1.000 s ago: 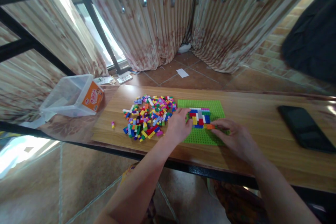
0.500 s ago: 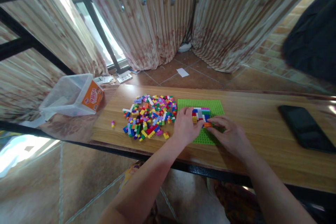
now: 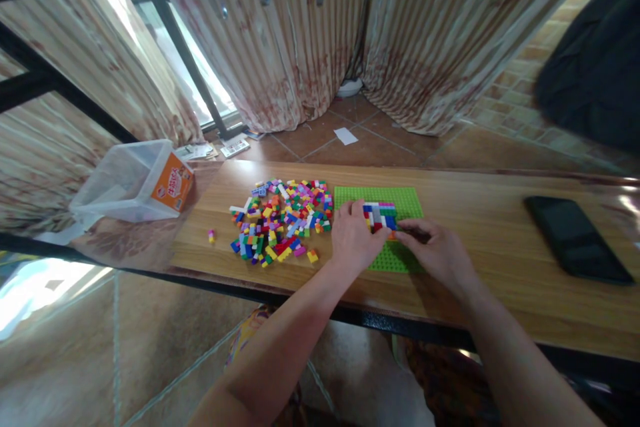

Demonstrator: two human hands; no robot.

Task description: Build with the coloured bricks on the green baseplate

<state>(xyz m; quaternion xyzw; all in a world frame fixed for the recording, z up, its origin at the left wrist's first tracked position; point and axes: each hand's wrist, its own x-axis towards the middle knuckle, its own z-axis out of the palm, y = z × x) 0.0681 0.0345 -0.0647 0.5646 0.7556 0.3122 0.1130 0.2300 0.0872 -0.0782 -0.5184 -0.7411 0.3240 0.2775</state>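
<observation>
Rows of mixed-colour toy bricks, a brick build (image 3: 383, 211), stand on a green studded baseplate (image 3: 405, 195). My left hand (image 3: 353, 238) is curved over the build's left side, its fingers at the far edge and its thumb at the near edge. At the near right corner, my right hand (image 3: 443, 253) has thumb and forefinger closed around a small orange brick (image 3: 393, 235), which is mostly hidden by the fingers. The orange brick is against the build; whether it is pressed down onto the studs cannot be seen.
A wide heap of loose bricks (image 3: 280, 220) lies left of the baseplate, with one small pink and yellow piece (image 3: 211, 235) apart from it. A clear plastic bin (image 3: 125, 180) with an orange label stands beyond the left end of the wooden table (image 3: 480, 213). A black phone (image 3: 577, 238) lies at right.
My right thumb and forefinger have drawn in closer on the orange brick, so less of it shows. My left hand stays on the build. The whole view has shifted slightly.
</observation>
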